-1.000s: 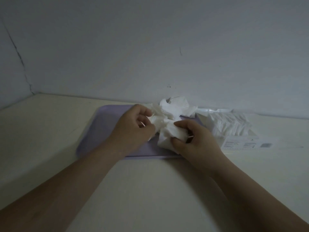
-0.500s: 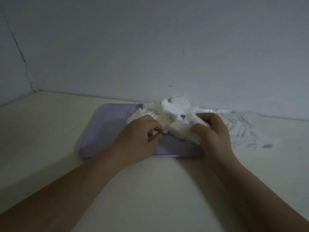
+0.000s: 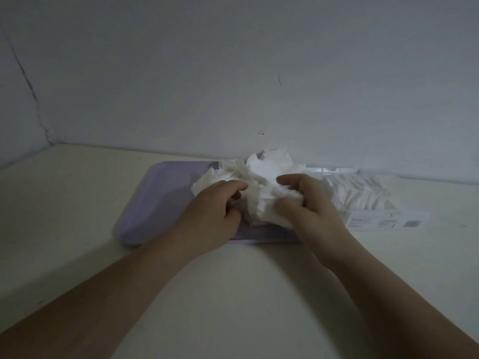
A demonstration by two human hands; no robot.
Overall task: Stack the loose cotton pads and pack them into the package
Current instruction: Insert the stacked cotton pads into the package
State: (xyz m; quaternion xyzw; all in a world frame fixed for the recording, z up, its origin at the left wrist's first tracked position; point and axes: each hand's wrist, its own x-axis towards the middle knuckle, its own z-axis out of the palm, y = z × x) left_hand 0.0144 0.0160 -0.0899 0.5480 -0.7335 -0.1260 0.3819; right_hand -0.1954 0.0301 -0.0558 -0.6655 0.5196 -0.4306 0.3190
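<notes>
Cotton pads [image 3: 269,203] now squeezed together between both hands, more gathered than a second ago.
Right hand [image 3: 311,206] clasps the bundle and left hand [image 3: 215,208] pinches its edge; the package [image 3: 363,193] lies just right of the right hand, so packing seems close.

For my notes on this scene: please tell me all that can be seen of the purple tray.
The purple tray is flat, rectangular, round-cornered, low-rimmed, seemingly smooth plastic. It lies on the pale table near the wall. White cotton pads are heaped on its right part, gripped by the left hand and right hand.
</notes>
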